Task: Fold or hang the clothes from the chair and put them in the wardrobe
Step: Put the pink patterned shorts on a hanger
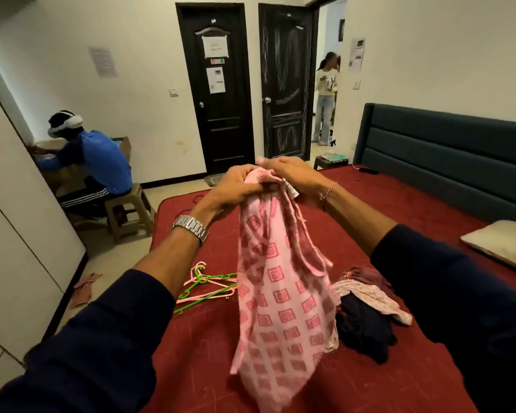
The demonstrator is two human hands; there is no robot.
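Both hands [265,180] bunched tight on top of pink cloth [277,293]. Soft, light, floppy; best held by shoulders.

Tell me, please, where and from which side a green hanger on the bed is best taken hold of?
Probably by its hook, reaching in from the bed's left edge: the green hanger lies flat, tangled among the pink hangers, its hook pointing that way, and the hanging pink garment blocks the right.

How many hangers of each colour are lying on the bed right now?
Pink hangers: about 2, overlapping
Green hangers: about 2, tangled with the pink ones
Total: about 4; the pink patterned garment hides the heap's right end.
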